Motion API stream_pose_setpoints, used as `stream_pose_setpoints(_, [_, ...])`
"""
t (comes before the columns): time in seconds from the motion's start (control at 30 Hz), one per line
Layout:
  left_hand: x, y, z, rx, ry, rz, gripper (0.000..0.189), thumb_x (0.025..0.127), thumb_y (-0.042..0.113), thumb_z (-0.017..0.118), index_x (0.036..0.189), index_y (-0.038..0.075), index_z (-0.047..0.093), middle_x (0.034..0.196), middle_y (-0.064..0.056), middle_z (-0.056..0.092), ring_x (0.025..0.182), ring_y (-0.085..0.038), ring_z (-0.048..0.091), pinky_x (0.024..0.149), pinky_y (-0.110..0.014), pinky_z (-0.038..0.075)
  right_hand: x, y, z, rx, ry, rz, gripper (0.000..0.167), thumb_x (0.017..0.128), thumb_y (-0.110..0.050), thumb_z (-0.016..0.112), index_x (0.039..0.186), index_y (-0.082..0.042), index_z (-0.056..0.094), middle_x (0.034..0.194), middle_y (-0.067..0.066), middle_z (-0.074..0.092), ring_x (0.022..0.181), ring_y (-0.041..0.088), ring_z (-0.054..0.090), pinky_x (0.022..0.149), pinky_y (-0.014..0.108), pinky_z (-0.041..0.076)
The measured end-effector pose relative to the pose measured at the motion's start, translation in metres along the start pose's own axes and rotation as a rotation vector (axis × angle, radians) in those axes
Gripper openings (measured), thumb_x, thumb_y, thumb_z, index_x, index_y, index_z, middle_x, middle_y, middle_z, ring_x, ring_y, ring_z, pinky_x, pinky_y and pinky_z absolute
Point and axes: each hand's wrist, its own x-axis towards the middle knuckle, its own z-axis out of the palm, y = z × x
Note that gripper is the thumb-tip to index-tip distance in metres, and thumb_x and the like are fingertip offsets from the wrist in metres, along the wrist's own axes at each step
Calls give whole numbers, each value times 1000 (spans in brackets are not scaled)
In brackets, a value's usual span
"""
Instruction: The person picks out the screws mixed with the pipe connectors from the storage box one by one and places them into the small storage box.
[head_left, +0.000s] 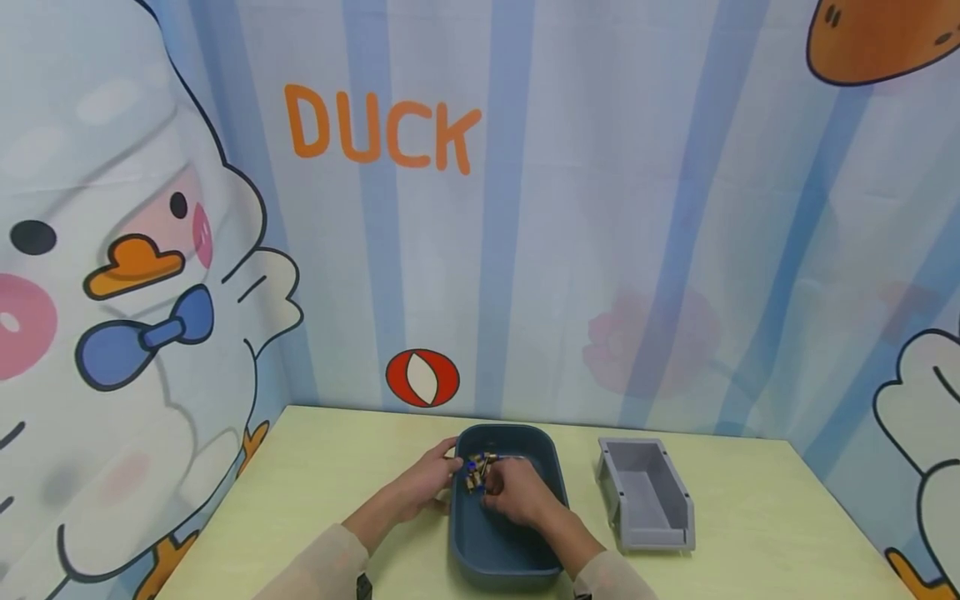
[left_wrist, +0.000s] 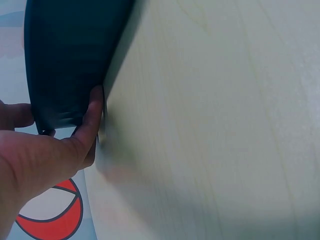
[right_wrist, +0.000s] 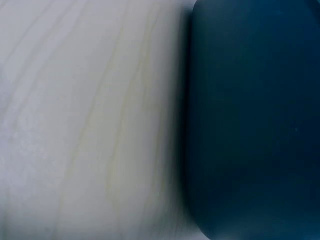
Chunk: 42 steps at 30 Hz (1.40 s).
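Observation:
A dark blue bin [head_left: 502, 550] with rounded corners stands on the table. My left hand [head_left: 426, 482] grips its left wall near the far end, thumb at the rim. In the left wrist view, the fingers of that left hand [left_wrist: 55, 150] lie along the outside of the bin [left_wrist: 70, 60], close to the tabletop. Small brass-coloured and blue pieces [head_left: 474, 477] lie together at the bin's far left. My right hand [head_left: 517, 492] reaches inside, curled fingertips right at these pieces; I cannot tell whether it pinches one. The right wrist view has only the bin's wall [right_wrist: 255, 120] and tabletop.
To the right of the blue bin stands a grey open-fronted parts bin [head_left: 647, 492]. Both are on a pale yellow wood-grain table [head_left: 757, 517]. A printed duck curtain [head_left: 570, 208] hangs behind and along the sides.

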Motion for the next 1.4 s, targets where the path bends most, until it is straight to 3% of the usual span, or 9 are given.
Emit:
stream_pose_setpoints(0.13, [-1, 1, 1, 1, 0, -1, 56, 113, 17, 41, 166, 8, 27, 151, -27, 48, 138, -53, 49, 95, -71, 51, -1, -1, -1, -8, -5, 3, 11, 85, -11, 83, 82, -11, 73, 75, -6, 66, 70, 10, 59, 70, 35, 51])
stream_pose_setpoints(0.43, [-2, 1, 1, 14, 8, 0, 56, 113, 18, 40, 166, 8, 27, 154, -28, 45, 140, -54, 47, 96, -70, 51, -2, -15, -7, 16, -64, 109, 18, 84, -1, 80, 77, -14, 69, 71, -7, 62, 65, 8, 54, 64, 28, 48])
stream_pose_setpoints(0.83, [2, -1, 2, 19, 17, 5, 57, 113, 18, 41, 167, 8, 25, 155, -29, 44, 138, -52, 51, 95, -70, 52, -3, -13, -8, 34, -83, 57, 7, 87, -1, 72, 83, -6, 71, 72, -7, 61, 65, 7, 53, 62, 27, 48])
stream_pose_setpoints(1.1, [-3, 0, 2, 19, 6, 19, 56, 113, 17, 40, 166, 7, 26, 153, -29, 45, 137, -52, 52, 94, -68, 53, 0, 1, 2, 39, -84, 2, 12, 87, -3, 72, 82, -12, 67, 72, -7, 60, 65, 9, 54, 60, 29, 47])
stream_pose_setpoints(1.2, [-3, 1, 2, 21, 2, 18, 56, 113, 17, 40, 166, 7, 26, 152, -29, 46, 137, -51, 52, 93, -68, 54, -1, -6, -2, 51, -107, 37, 15, 85, -3, 75, 80, -13, 65, 71, -7, 60, 64, 10, 54, 60, 29, 47])
stream_pose_setpoints(1.4, [-1, 0, 2, 31, 8, 10, 55, 113, 17, 40, 166, 8, 27, 153, -29, 45, 137, -52, 51, 94, -70, 52, 6, 19, 15, 52, -113, 39, 15, 87, -12, 76, 81, -18, 64, 71, -10, 59, 63, 6, 55, 59, 26, 46])
